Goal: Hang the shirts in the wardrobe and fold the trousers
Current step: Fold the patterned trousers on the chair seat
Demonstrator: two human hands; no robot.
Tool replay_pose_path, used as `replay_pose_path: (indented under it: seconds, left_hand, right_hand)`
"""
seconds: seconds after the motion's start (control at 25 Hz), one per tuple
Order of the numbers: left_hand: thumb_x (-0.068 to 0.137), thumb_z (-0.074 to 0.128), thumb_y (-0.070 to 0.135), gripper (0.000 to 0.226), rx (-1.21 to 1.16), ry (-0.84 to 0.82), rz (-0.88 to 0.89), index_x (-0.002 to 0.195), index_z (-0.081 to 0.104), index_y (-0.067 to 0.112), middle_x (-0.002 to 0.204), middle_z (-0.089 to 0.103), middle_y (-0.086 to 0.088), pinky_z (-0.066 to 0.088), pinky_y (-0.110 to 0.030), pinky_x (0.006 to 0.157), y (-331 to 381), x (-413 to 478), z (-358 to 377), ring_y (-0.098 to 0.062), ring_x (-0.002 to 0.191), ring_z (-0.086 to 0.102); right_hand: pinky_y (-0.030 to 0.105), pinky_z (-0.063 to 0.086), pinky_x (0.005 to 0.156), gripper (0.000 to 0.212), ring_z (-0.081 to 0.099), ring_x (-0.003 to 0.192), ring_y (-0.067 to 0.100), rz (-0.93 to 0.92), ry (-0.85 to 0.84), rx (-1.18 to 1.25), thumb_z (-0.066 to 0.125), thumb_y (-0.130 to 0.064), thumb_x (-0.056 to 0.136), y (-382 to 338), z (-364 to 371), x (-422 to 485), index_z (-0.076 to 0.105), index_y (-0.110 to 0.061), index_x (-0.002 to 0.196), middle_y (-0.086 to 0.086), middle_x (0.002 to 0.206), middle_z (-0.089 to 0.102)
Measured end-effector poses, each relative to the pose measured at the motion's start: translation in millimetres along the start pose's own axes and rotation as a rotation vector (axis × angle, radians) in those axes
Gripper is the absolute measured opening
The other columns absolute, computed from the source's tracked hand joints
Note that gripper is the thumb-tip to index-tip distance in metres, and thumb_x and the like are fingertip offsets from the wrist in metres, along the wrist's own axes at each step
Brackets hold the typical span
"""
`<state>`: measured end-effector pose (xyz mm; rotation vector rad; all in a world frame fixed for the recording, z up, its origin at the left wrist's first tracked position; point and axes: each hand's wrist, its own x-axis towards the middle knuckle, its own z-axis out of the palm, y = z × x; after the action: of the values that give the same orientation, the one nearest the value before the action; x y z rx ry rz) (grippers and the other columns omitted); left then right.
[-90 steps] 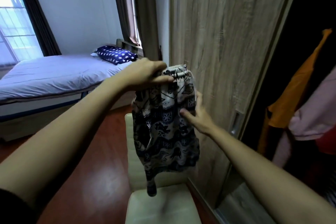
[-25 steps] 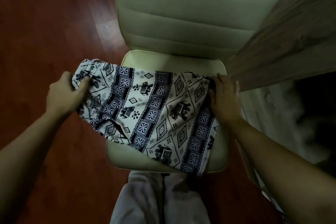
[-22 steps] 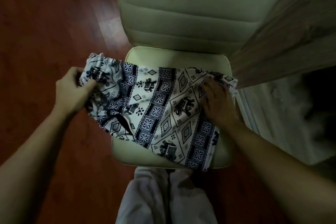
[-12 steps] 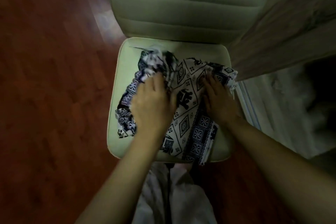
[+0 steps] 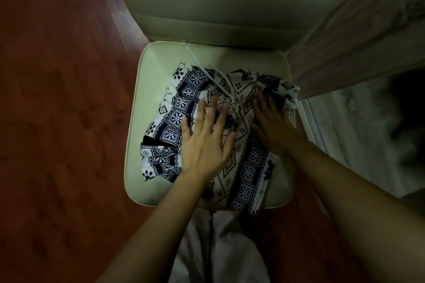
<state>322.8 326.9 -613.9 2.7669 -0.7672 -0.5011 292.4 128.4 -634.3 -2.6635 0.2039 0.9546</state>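
Observation:
The patterned black-and-white trousers [image 5: 174, 119] lie folded over on the cream chair seat [image 5: 142, 190]. My left hand [image 5: 204, 138] rests flat on the middle of the fabric, fingers spread. My right hand [image 5: 272, 122] presses flat on the right part of the trousers, near the seat's right edge. A white drawstring [image 5: 195, 60] trails from the waistband toward the chair back. Neither hand grips the cloth. One lower corner of the trousers hangs just past the seat's front edge.
The chair's padded backrest [image 5: 218, 2] rises at the top. A wooden wardrobe door [image 5: 358, 37] stands to the right, touching the chair's corner. Dark red wooden floor [image 5: 57, 122] spreads left. My pale trouser legs [image 5: 218, 248] are below the seat.
The trousers came down from the air onto the seat. My left hand carried the left end over to the right, folding the fabric, and now lies flat on top. The right hand stayed pressing.

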Motion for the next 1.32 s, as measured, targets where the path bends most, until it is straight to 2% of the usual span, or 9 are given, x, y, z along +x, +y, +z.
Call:
replay_pose_path:
  seconds: [0.12, 0.4, 0.48, 0.6, 0.76, 0.84, 1.0, 1.16, 1.32]
  left_hand:
    - [0.089, 0.010, 0.068, 0.071, 0.081, -0.167, -0.044, 0.139, -0.029, 0.037, 0.148, -0.037, 0.005, -0.014, -0.065, 0.099, -3, 4, 19, -0.025, 0.140, -0.028]
    - [0.082, 0.004, 0.076, 0.075, 0.092, -0.310, -0.030, 0.142, -0.023, 0.040, 0.152, -0.030, 0.003, -0.007, -0.071, 0.103, 3, 12, 0, -0.029, 0.143, -0.020]
    - [0.083, 0.003, 0.074, 0.073, 0.151, -0.239, 0.021, 0.146, -0.007, 0.040, 0.157, -0.017, 0.002, 0.001, -0.068, 0.106, -5, 20, -30, -0.027, 0.145, -0.005]
    - [0.089, 0.021, 0.066, 0.070, -0.019, 0.101, -0.139, 0.145, 0.027, 0.025, 0.153, 0.027, -0.009, 0.026, -0.055, 0.108, -45, 32, -69, -0.027, 0.137, 0.031]
    - [0.071, 0.058, 0.069, 0.091, -0.485, -0.133, -0.507, 0.136, 0.032, 0.012, 0.130, 0.048, -0.014, 0.043, -0.037, 0.089, -87, 29, -70, -0.025, 0.109, 0.049]
    - [0.064, 0.070, 0.064, 0.096, -0.548, -0.220, -0.508, 0.135, 0.031, 0.012, 0.126, 0.051, -0.013, 0.045, -0.036, 0.088, -87, 32, -65, -0.024, 0.103, 0.050]
    - [0.067, 0.077, 0.049, 0.087, -0.591, -0.150, -0.561, 0.133, 0.038, 0.008, 0.121, 0.053, -0.013, 0.042, -0.034, 0.086, -90, 42, -60, -0.026, 0.104, 0.051]
    - [0.069, 0.072, 0.051, 0.069, -0.433, -0.162, -0.388, 0.116, 0.045, 0.008, 0.100, 0.053, -0.013, 0.037, -0.028, 0.060, -97, 31, -56, -0.018, 0.077, 0.045]
    - [0.075, 0.077, 0.025, 0.054, -0.699, -0.130, -0.387, 0.123, 0.052, 0.023, 0.098, 0.068, -0.005, 0.052, -0.037, 0.083, -91, 25, -75, -0.026, 0.090, 0.064]
  right_hand:
    - [0.043, -0.016, 0.111, 0.064, -0.033, 0.130, 0.013, 0.006, -0.031, 0.027, 0.021, -0.040, 0.100, 1, -2, 0, -0.020, -0.018, 0.145, -0.006, 0.140, -0.039]
    - [0.047, -0.012, 0.116, 0.070, -0.031, 0.135, 0.017, 0.007, -0.072, -0.009, 0.006, -0.059, 0.093, 1, -4, 1, -0.023, -0.018, 0.142, 0.000, 0.149, -0.034]
    - [0.044, -0.009, 0.116, 0.083, -0.026, 0.136, 0.017, -0.001, 0.049, -0.036, -0.017, -0.072, 0.075, 0, -4, -6, -0.022, -0.020, 0.140, -0.002, 0.147, -0.030]
    - [0.042, -0.001, 0.115, 0.086, -0.012, 0.139, 0.017, 0.065, 0.268, -0.069, -0.017, -0.069, 0.078, 3, -1, -21, -0.005, -0.016, 0.145, 0.000, 0.151, -0.012]
    - [0.037, -0.005, 0.115, 0.108, -0.019, 0.137, 0.010, 0.131, 0.216, 0.081, -0.018, -0.082, 0.066, 10, 5, -27, -0.001, -0.016, 0.149, 0.002, 0.158, -0.009]
    - [0.037, -0.005, 0.116, 0.102, -0.013, 0.142, 0.013, 0.127, 0.222, 0.124, -0.006, -0.078, 0.072, 4, -2, -26, 0.008, -0.014, 0.150, 0.005, 0.159, -0.001]
    - [0.045, 0.044, 0.097, 0.054, 0.051, 0.117, 0.032, -0.089, 0.582, 0.314, 0.037, -0.042, 0.091, -41, -24, -25, 0.052, -0.004, 0.126, 0.018, 0.126, 0.055]
    - [0.043, 0.045, 0.097, 0.055, 0.047, 0.120, 0.033, -0.259, 0.254, 0.081, 0.056, -0.033, 0.091, -76, -18, -19, 0.041, -0.005, 0.136, 0.018, 0.137, 0.043]
    - [0.036, 0.027, 0.110, 0.060, 0.032, 0.135, 0.027, -0.190, 0.185, 0.084, 0.049, -0.038, 0.094, -76, -17, -21, 0.030, -0.012, 0.144, 0.010, 0.150, 0.032]
